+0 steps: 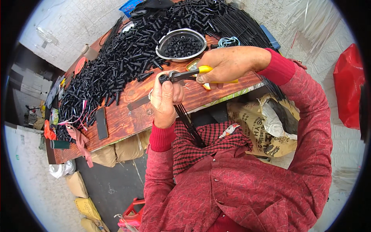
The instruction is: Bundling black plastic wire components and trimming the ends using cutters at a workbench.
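Observation:
My right hand is closed round a pair of pliers with yellow grips and a dark metal head. The jaws reach left to a small black ring-shaped plastic piece at the top of my left hand. My left fingers are closed on that piece, thumb upright beside it. A bunch of thin black rods runs from below my left hand down to my lap; whether the ring piece sits on the rods is hidden by my fingers. Beyond the pliers, a metal bowl holds small black rings.
Heaped black tubular parts cover much of the wooden table. Long black rods lie at the far right. A phone rests near the front edge. A printed sack stands below, and a red bag hangs at the right.

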`<action>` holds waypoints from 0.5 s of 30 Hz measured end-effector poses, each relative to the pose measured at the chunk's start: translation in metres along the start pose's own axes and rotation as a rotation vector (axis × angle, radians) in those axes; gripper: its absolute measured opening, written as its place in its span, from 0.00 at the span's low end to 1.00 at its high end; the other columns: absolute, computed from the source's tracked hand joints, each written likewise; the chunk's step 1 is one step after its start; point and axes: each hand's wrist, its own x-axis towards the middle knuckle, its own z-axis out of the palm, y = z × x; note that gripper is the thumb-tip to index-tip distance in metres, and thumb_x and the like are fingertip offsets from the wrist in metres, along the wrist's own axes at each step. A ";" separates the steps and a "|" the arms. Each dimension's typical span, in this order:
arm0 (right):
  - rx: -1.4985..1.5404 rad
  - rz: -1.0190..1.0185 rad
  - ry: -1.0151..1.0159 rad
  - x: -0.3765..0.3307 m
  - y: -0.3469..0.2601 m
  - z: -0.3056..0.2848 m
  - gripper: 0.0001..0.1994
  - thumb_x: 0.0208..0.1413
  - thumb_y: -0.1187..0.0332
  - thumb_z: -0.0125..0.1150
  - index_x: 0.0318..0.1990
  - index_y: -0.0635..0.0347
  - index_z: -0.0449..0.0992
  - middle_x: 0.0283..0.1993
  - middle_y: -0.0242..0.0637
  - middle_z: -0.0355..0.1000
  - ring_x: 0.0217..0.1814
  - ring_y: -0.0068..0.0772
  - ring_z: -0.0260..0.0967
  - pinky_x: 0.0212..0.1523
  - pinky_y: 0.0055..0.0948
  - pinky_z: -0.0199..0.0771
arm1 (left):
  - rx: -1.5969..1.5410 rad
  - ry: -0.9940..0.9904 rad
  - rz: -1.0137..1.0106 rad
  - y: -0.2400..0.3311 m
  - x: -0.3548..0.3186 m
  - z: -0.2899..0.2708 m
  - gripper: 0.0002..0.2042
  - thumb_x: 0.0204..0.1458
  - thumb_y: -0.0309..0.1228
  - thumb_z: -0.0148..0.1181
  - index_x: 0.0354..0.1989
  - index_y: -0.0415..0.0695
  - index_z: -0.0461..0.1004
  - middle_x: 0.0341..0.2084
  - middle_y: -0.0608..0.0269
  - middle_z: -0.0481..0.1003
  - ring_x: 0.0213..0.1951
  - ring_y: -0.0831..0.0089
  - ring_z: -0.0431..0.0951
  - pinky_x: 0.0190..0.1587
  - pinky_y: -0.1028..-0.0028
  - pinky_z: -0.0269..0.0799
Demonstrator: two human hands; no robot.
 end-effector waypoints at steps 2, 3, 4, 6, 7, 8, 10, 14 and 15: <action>0.059 0.055 -0.062 -0.001 -0.003 -0.002 0.19 0.61 0.59 0.51 0.38 0.71 0.76 0.30 0.40 0.76 0.30 0.29 0.76 0.34 0.29 0.76 | -0.032 -0.014 -0.001 0.000 -0.001 0.000 0.17 0.66 0.40 0.46 0.50 0.37 0.65 0.16 0.72 0.58 0.18 0.84 0.54 0.20 0.80 0.50; 0.059 0.055 -0.062 -0.001 -0.004 -0.002 0.19 0.61 0.59 0.51 0.38 0.71 0.76 0.30 0.40 0.76 0.30 0.29 0.76 0.34 0.29 0.76 | -0.033 -0.014 0.006 -0.002 -0.001 -0.001 0.17 0.66 0.40 0.46 0.50 0.37 0.65 0.16 0.73 0.57 0.18 0.84 0.54 0.20 0.80 0.50; 0.096 0.073 -0.052 -0.001 -0.004 0.000 0.18 0.63 0.59 0.50 0.36 0.69 0.76 0.29 0.37 0.76 0.28 0.27 0.74 0.32 0.28 0.74 | -0.035 -0.015 0.013 -0.002 -0.001 -0.002 0.17 0.66 0.40 0.46 0.50 0.37 0.65 0.16 0.73 0.57 0.18 0.84 0.54 0.20 0.80 0.50; 0.135 0.093 -0.042 -0.002 -0.005 0.000 0.18 0.64 0.59 0.49 0.35 0.67 0.77 0.27 0.34 0.75 0.27 0.24 0.72 0.29 0.27 0.72 | -0.016 -0.011 0.010 -0.001 -0.001 0.000 0.17 0.66 0.40 0.46 0.51 0.37 0.65 0.16 0.73 0.57 0.18 0.84 0.54 0.20 0.80 0.50; 0.125 0.112 -0.054 -0.003 -0.006 -0.001 0.18 0.64 0.59 0.49 0.35 0.68 0.77 0.27 0.36 0.75 0.27 0.25 0.72 0.29 0.27 0.73 | 0.003 -0.007 0.006 0.000 -0.001 0.000 0.17 0.66 0.40 0.46 0.51 0.37 0.65 0.16 0.73 0.58 0.18 0.85 0.54 0.21 0.80 0.50; 0.115 0.131 -0.065 -0.003 -0.008 -0.002 0.19 0.63 0.58 0.50 0.35 0.69 0.77 0.27 0.37 0.76 0.28 0.25 0.73 0.29 0.27 0.74 | 0.001 -0.008 0.005 -0.001 -0.001 0.001 0.17 0.66 0.40 0.46 0.51 0.37 0.65 0.16 0.73 0.58 0.18 0.85 0.54 0.21 0.80 0.50; 0.094 0.165 -0.060 -0.006 -0.014 -0.002 0.19 0.63 0.58 0.50 0.34 0.69 0.77 0.26 0.37 0.75 0.27 0.25 0.73 0.28 0.28 0.74 | 0.123 0.024 0.052 -0.001 -0.002 0.004 0.17 0.66 0.39 0.44 0.53 0.36 0.64 0.16 0.74 0.58 0.18 0.85 0.55 0.21 0.81 0.51; -0.028 0.185 -0.007 -0.007 -0.029 0.001 0.20 0.61 0.57 0.51 0.30 0.69 0.76 0.21 0.43 0.73 0.23 0.35 0.74 0.25 0.37 0.74 | 0.234 0.104 0.061 -0.001 -0.004 0.008 0.18 0.67 0.38 0.43 0.55 0.36 0.63 0.17 0.74 0.58 0.18 0.86 0.55 0.22 0.81 0.52; -0.028 0.186 -0.004 -0.005 -0.025 0.010 0.20 0.61 0.57 0.51 0.30 0.69 0.76 0.21 0.43 0.73 0.23 0.35 0.74 0.25 0.37 0.74 | 0.237 0.132 0.066 -0.001 -0.003 0.010 0.18 0.67 0.38 0.42 0.55 0.36 0.63 0.17 0.75 0.57 0.18 0.86 0.55 0.22 0.81 0.52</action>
